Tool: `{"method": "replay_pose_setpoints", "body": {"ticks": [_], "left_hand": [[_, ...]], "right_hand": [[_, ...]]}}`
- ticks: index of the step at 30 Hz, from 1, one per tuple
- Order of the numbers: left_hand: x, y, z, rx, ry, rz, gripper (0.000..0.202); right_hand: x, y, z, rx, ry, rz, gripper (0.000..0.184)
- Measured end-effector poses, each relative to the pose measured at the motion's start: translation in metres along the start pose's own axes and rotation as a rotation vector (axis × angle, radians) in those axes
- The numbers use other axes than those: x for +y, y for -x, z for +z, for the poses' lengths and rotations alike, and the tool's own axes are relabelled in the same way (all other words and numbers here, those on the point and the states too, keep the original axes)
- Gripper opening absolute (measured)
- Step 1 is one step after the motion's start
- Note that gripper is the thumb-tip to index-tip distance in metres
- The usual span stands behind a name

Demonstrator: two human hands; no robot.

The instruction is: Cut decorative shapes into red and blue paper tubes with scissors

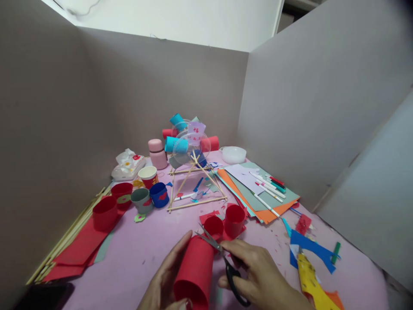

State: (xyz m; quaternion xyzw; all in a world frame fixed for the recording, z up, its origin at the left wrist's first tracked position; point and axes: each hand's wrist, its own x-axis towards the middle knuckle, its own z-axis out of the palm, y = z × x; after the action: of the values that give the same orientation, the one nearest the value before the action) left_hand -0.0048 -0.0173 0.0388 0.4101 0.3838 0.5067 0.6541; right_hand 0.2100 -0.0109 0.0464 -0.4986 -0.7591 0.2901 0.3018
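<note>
A red paper tube [195, 271] lies along the palm of my left hand [167, 275], whose fingers and thumb wrap its left side and near end. My right hand [250, 269] grips black-handled scissors [209, 240]. Their blades are parted above the tube's far rim; whether they touch the paper I cannot tell. Just beyond stand two short red paper cups, one [213, 226] right behind the blades and another [234, 217] to its right, among red scraps.
A stick frame [196, 204] bears a wheel of coloured paper tubes [177, 144]. Left are paper cups [159, 194], a pink flask [157, 153], red strips [72, 254] and a dark phone [48, 296]. Right are coloured sheets [267, 211], markers [267, 187] and a yellow glue gun [306, 271].
</note>
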Motion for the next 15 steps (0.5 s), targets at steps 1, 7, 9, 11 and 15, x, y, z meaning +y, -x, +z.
{"method": "replay_pose_setpoints", "body": {"ticks": [1,7,9,11,15], "left_hand": [[-0.0005,-0.0005,-0.0009,-0.007,0.010,-0.006,0.078],[-0.0015,-0.0009,-0.0023,-0.011,0.014,-0.013,0.077],[0.0000,-0.0003,-0.0010,-0.003,0.007,-0.002,0.077],[0.0023,0.0002,-0.0001,0.011,-0.005,0.004,0.077],[0.0060,-0.0003,-0.0021,0.028,-0.046,-0.013,0.082]], "right_hand": [[-0.0002,-0.0001,0.0003,0.005,-0.002,0.000,0.038],[0.0002,-0.0003,0.0024,0.007,-0.002,0.022,0.033],[0.0023,-0.0004,0.0030,0.003,-0.018,0.029,0.032],[0.0043,-0.0006,0.0033,0.012,-0.052,0.042,0.026],[0.0040,-0.0008,0.0029,0.063,-0.071,0.054,0.030]]}}
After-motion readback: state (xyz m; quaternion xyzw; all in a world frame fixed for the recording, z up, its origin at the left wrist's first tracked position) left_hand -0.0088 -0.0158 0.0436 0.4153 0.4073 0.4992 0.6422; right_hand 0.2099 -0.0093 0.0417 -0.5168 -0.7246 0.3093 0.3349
